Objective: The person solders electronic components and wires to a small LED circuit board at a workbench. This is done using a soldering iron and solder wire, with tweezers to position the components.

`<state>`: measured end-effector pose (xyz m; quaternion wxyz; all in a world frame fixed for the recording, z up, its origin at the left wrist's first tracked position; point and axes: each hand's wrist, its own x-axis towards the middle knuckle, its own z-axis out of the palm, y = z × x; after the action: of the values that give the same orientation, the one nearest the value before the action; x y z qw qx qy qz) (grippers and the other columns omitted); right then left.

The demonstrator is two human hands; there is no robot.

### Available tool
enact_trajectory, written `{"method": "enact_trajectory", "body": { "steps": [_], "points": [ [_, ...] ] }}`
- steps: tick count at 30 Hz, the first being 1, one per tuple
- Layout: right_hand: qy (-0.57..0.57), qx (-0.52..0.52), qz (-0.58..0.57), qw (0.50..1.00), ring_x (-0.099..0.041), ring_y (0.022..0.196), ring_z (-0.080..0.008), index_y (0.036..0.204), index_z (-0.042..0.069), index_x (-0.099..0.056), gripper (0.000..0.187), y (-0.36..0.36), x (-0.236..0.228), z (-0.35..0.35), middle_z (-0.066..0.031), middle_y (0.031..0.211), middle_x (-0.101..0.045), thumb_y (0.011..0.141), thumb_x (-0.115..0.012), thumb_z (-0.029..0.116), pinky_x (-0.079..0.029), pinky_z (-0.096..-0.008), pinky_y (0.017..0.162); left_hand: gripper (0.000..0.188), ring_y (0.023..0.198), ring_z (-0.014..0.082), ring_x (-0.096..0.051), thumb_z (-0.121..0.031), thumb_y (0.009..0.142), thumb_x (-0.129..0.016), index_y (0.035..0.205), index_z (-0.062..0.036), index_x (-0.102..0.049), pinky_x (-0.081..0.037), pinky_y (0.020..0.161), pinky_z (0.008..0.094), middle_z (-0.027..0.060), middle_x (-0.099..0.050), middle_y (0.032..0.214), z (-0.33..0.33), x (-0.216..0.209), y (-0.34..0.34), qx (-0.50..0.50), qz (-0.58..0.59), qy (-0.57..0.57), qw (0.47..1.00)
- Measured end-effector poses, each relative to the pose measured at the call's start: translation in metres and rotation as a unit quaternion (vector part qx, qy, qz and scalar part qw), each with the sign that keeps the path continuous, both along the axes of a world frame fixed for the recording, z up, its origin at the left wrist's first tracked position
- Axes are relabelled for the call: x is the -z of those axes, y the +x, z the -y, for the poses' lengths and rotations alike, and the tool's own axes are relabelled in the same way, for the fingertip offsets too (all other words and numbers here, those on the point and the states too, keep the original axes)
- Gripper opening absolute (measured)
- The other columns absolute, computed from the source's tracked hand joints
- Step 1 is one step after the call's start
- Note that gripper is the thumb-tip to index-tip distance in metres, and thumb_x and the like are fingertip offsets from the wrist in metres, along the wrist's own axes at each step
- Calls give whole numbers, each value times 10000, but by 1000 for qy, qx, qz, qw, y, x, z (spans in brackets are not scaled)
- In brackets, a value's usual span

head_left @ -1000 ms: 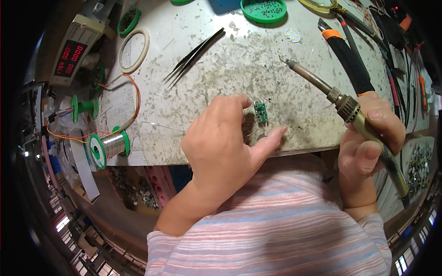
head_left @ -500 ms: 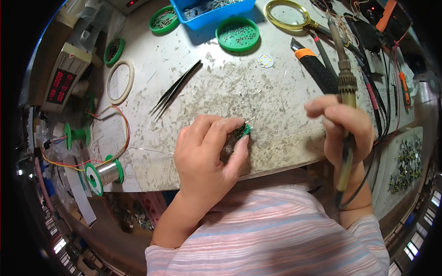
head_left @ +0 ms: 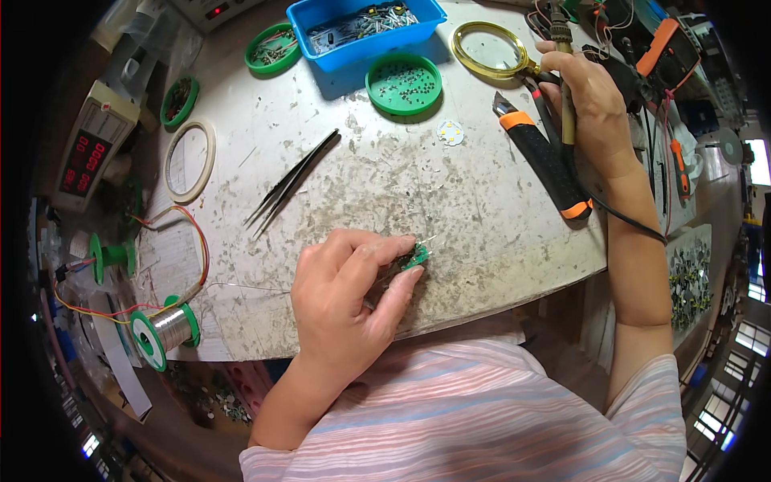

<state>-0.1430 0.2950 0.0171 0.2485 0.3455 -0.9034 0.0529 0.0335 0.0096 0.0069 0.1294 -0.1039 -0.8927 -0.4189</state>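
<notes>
Between the thumb and fingers of my left hand [head_left: 333, 289] is a small green circuit board [head_left: 416, 257], with thin pale leads sticking out at its right side. A strand of solder wire [head_left: 249, 286] runs from a spool [head_left: 170, 329] at the left to that hand; whether the fingers grip it is hidden. My right hand [head_left: 598, 108] is closed around the handle of a soldering iron [head_left: 567, 116] at the far right, beside the magnifying glass. The iron points away from me and its tip is hard to make out. Black tweezers [head_left: 295, 181] lie beyond my left hand.
A utility knife [head_left: 540, 157] and a magnifying glass [head_left: 522, 68] lie at the right. Green dishes [head_left: 404, 108] of small parts stand around a blue bin [head_left: 369, 38]. A tape ring [head_left: 169, 173] and a red-digit display unit [head_left: 95, 145] are at the left.
My right hand has moved forward, away from my body, carrying the soldering iron toward the back right. My left hand still holds the circuit board. The whole view has shifted slightly.
</notes>
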Motion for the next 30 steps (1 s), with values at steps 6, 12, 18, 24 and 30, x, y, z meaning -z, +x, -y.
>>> {"method": "enact_trajectory", "body": {
  "steps": [6, 12, 18, 24, 30],
  "points": [
    [-124, -56, -14, 991, -673, 910, -199, 1033, 36, -568, 211, -6, 8, 1, -122, 1051, -696, 864, -623, -75, -538, -296, 796, 254, 780, 222, -595, -33, 700, -790, 927, -47, -675, -446, 743, 308, 70, -651, 855, 1, -4, 0, 10, 29, 0, 1000],
    [-300, -135, 0, 944, -698, 847, -179, 981, 18, -521, 235, 11, 11, 11, -161, 1032, -710, 831, -671, -84, -555, -269, 761, 244, 761, 219, -596, -66, 706, -791, 918, -56, -670, -430, 721, 308, 56, -653, 842, 1, 0, -1, 3, 21, 12, 1000],
    [-285, -171, 157, 930, -682, 914, -310, 948, 78, -303, 467, 86, -11, 50, -267, 1029, -660, 774, -642, -194, -550, -411, 838, 262, 769, 209, -610, -99, 691, -803, 924, -79, -685, -436, 715, 310, 38, -666, 864, 3, -1, 2, 1, 26, -2, 1000],
    [-330, -238, 204, 891, -654, 768, -326, 818, 95, -415, 389, 111, -5, 61, -220, 958, -681, 707, -692, -153, -521, -395, 698, 316, 750, 215, -611, -111, 656, -818, 944, -89, -689, -449, 694, 325, 27, -675, 895, 2, 2, 0, -12, 3, -21, 1000],
    [-338, -268, 240, 870, -646, 811, -341, 749, 74, -419, 343, 113, 3, 52, -245, 973, -668, 626, -676, -116, -521, -405, 716, 328, 732, 226, -602, -98, 638, -815, 940, -79, -689, -434, 674, 322, 40, -659, 871, 2, 3, -2, -4, -20, -31, 999]
  ]
}}
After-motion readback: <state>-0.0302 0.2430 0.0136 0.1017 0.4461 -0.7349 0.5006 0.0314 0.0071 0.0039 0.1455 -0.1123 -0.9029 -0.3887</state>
